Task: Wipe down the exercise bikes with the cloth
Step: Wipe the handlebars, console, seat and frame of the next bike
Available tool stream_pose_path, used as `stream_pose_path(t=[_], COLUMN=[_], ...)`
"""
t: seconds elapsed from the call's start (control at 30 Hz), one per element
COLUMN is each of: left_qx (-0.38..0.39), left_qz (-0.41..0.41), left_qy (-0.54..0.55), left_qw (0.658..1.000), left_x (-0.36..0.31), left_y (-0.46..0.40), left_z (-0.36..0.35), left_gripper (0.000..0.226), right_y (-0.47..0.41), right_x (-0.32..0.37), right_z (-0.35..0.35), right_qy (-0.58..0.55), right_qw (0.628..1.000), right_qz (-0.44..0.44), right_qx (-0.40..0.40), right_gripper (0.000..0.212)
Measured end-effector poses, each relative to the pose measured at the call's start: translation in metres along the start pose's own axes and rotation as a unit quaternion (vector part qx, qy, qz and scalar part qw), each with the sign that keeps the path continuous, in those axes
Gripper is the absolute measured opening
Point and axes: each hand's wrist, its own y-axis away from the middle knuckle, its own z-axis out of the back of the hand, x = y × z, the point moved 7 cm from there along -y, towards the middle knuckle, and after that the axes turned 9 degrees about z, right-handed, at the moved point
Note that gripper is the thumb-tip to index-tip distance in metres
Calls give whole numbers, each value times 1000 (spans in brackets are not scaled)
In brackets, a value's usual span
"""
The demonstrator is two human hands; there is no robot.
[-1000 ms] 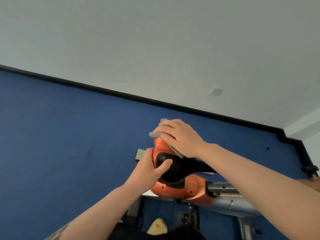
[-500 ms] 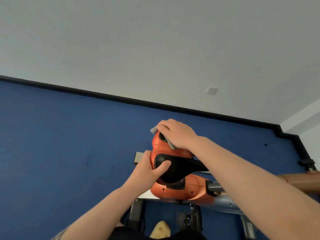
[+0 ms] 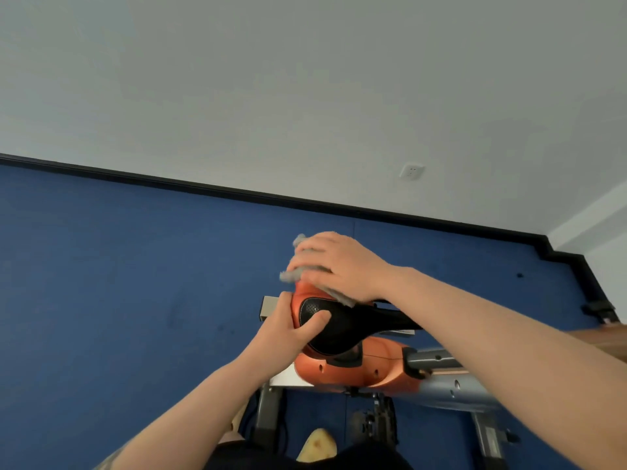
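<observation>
An exercise bike with an orange body [image 3: 353, 371] and a black and orange saddle [image 3: 342, 325] stands on the blue floor below me. My left hand [image 3: 288, 330] grips the wide rear end of the saddle, thumb on the black padding. My right hand [image 3: 336, 266] lies on top of a grey cloth [image 3: 292, 273] and presses it against the saddle's far orange side. Most of the cloth is hidden under the hand; its edges stick out at the fingertips and below the palm.
A grey frame tube [image 3: 454, 388] of the bike runs to the right. A pedal [image 3: 376, 422] and a metal base bar [image 3: 268, 308] lie beneath. The white wall with a socket [image 3: 411, 171] and black skirting [image 3: 305, 200] stands behind.
My right hand slid the cloth back and forth along the far side of the saddle. The left hand kept its hold on the rear of the saddle.
</observation>
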Motion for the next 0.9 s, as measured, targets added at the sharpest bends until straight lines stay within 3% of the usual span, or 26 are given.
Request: stream_pose_path(t=[0.1,0.2,0.27,0.37,0.4,0.47,0.53,0.6,0.7,0.8,0.9], left_qx=[-6,-6,-2,0,1,0,-2,-10,-79,-110,-108], left_qz=[7,10,9,3,1,2,6,0,-83,-193,-193], left_qy=[-7,-6,-16,-24,-20,-19,-18,-21,-89,-149,-144], left_qw=[1000,1000,1000,1000,1000,1000,1000,1000,989,964,964], left_x=[1,1,-1,-5,-5,-3,0,1,-13,-39,-58], left_y=[1,1,1,3,4,5,5,8,15,22,9], left_z=[0,-1,0,0,-1,-1,-1,-1,3,3,5], left_gripper=[32,30,29,29,28,28,34,53,78,70,58], right_y=[-3,-1,2,4,7,14,20,24,25,48,97], right_x=[-30,-8,-7,-41,-46,-38,-17,-11,-7,2,-13], right_z=[-2,-7,-5,1,0,-4,-5,-2,-3,-8,0], right_qy=[-76,49,14,-146,-151,-72,6,23,22,103,180], right_qw=[981,996,1000,982,973,980,995,998,988,955,910], right_qz=[-174,-70,4,-123,-170,-183,-95,-54,-136,-238,-337], right_qx=[-35,-26,18,-6,-28,-40,-31,-8,-64,-145,-164], right_gripper=[37,36,35,35,37,38,37,41,40,42,41])
